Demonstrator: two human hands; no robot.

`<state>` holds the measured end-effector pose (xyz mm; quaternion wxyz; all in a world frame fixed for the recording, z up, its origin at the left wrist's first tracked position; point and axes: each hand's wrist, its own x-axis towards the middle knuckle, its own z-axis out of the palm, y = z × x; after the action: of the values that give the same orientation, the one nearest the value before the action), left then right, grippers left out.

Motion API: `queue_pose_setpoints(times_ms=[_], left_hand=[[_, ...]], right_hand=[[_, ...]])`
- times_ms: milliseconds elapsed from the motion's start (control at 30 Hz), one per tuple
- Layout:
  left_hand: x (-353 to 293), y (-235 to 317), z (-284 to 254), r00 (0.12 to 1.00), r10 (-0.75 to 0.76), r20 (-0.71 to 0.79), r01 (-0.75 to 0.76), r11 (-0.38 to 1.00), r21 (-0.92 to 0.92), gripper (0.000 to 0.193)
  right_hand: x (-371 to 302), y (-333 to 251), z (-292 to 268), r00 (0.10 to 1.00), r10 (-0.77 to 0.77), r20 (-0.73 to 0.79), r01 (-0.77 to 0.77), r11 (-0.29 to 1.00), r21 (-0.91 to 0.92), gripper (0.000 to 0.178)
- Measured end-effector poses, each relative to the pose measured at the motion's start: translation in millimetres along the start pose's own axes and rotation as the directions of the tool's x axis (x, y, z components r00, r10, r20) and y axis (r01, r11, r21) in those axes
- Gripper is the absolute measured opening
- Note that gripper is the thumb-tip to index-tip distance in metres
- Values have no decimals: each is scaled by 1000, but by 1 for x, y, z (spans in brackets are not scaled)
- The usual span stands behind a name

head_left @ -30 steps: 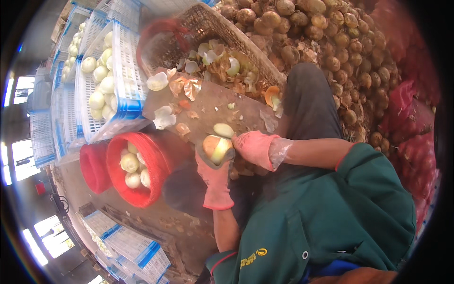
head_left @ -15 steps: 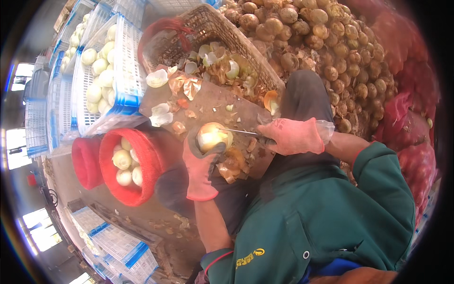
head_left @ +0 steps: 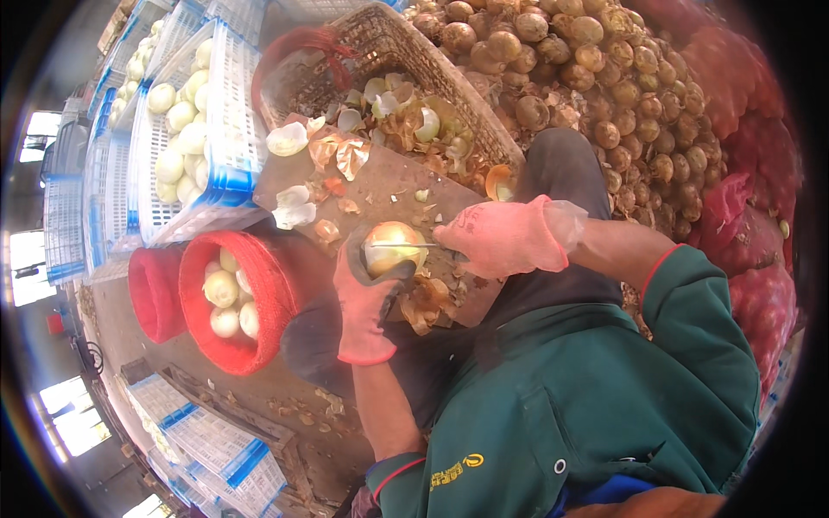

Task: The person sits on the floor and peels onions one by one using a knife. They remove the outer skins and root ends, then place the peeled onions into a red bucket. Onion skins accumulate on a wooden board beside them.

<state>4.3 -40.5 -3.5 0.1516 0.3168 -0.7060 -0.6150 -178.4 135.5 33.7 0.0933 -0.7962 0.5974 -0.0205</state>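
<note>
My left hand (head_left: pixel 367 298), in a pink work glove with dark fingertips, is wrapped round an onion (head_left: pixel 393 237) whose skin is partly off. My right hand (head_left: pixel 505 237), gloved alike, grips a small knife; its handle is hidden in the fist. The thin knife blade (head_left: pixel 401 246) lies across the top of the onion, pointing left. Both hands are over a brown board (head_left: pixel 380 181) strewn with skin scraps. Loose brown onion peel (head_left: pixel 427 302) lies just right of my left hand.
Beyond the board stands a dirty plastic crate (head_left: pixel 462 95) holding peelings. A heap of unpeeled onions (head_left: pixel 604 86) fills the far right, beside red mesh sacks (head_left: pixel 760 164). At left are a red tub (head_left: pixel 192 302) with peeled onions and a white-blue crate (head_left: pixel 229 194) of more.
My right hand has moved left, bringing the knife blade from the onion's right side to across its top. My left hand still holds the onion in about the same place.
</note>
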Motion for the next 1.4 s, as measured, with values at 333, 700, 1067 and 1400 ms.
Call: queue_pose_setpoints(times_ms=[333, 700, 1067, 1400], left_hand=[[0, -1, -3, 992, -107, -72, 98, 988, -118, 75], [4, -32, 2, 994, -74, -82, 60, 985, -161, 74], [5, -24, 14, 979, -119, -162, 114, 993, -41, 83], [6, -24, 18, 973, 35, -229, 50, 934, 355, 66]], right_hand=[[-52, -23, 25, 954, 285, 98, -301, 887, 351, 25], [-28, -33, 2, 906, 402, 130, -412, 776, 477, 42], [-38, -45, 20, 927, 375, 33, -361, 862, 355, 65], [2, -53, 8, 827, 491, 274, -562, 733, 383, 73]])
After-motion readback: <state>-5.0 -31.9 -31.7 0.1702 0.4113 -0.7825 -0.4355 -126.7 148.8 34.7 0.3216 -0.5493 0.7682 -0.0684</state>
